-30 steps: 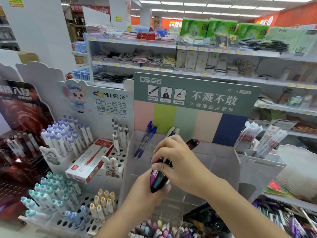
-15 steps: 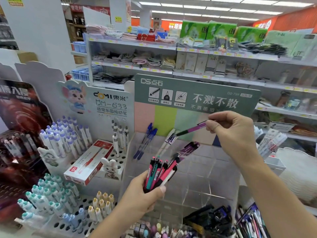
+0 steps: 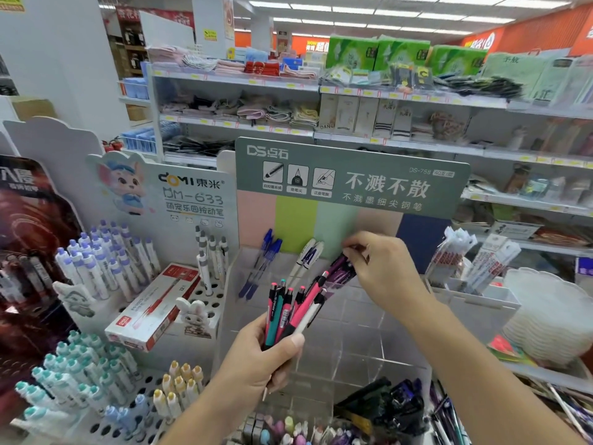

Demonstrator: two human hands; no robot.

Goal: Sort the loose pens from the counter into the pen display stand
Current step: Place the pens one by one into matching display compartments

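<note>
Since half a second ago the right hand (image 3: pixel 383 271) has come down from in front of the green sign and now sits at the purple pens (image 3: pixel 341 268) standing in the clear stand; the single purple pen it carried then now seems to be among them.

The shop shelves (image 3: pixel 385 91) fill the background, stacked with folded cloths, socks and green packs. In front stands the pen display stand (image 3: pixel 369 332), a clear tiered rack of square compartments under a green header sign (image 3: pixel 353 178). To its left is a white perforated pen rack (image 3: pixel 205 293) with a red-and-white box (image 3: pixel 154 306) lying on it.

The left hand (image 3: pixel 256 364) is curled round the lower ends of a bunch of pink and teal pens (image 3: pixel 285 309), held upright and fanned just in front of the stand. The right hand's fingertips (image 3: pixel 349 248) pinch the top of the purple pens. Further left in the stand's top row lean blue pens (image 3: pixel 266 255) and white pens (image 3: pixel 306 255).
</note>
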